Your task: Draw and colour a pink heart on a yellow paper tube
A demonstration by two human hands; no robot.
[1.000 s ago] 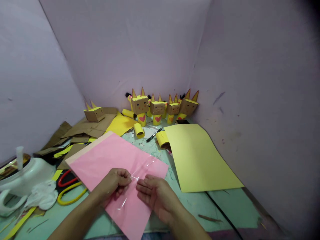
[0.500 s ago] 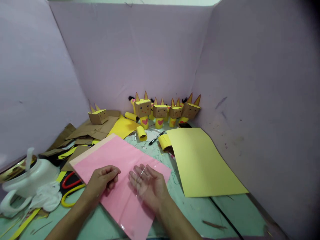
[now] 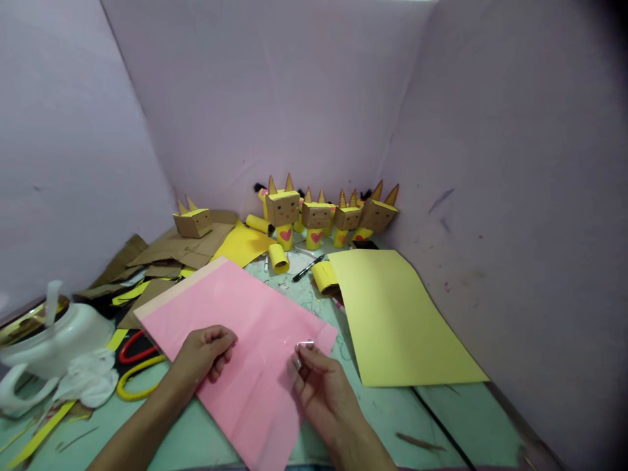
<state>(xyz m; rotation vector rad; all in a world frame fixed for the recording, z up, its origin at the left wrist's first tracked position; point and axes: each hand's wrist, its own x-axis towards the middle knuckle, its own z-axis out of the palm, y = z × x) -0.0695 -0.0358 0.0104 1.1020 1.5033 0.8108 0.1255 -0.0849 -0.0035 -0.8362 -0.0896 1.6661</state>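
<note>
A stack of pink paper [image 3: 210, 294], with a shiny clear film over it, lies slanted in front of me. My left hand [image 3: 206, 356] is closed above the pink paper; whatever its curled fingers hold, if anything, is hidden. Between thumb and fingers of my right hand [image 3: 326, 392] is a small clear shiny strip [image 3: 307, 343], whose exact kind I cannot make out. That hand hovers over the right part of the pink paper.
Yellow paper [image 3: 392, 320] lies to the right, by a yellow paper tube [image 3: 324, 278] and a black pen [image 3: 308, 268]. Cardboard figures [image 3: 283, 210] stand at the back. Scissors [image 3: 140, 373], a white pot [image 3: 73, 333] and cardboard scraps [image 3: 186, 245] are on the left.
My right hand has moved right and turned from spread fingers to a pinch, with the clear strip in it. My left hand stays closed in nearly the same place.
</note>
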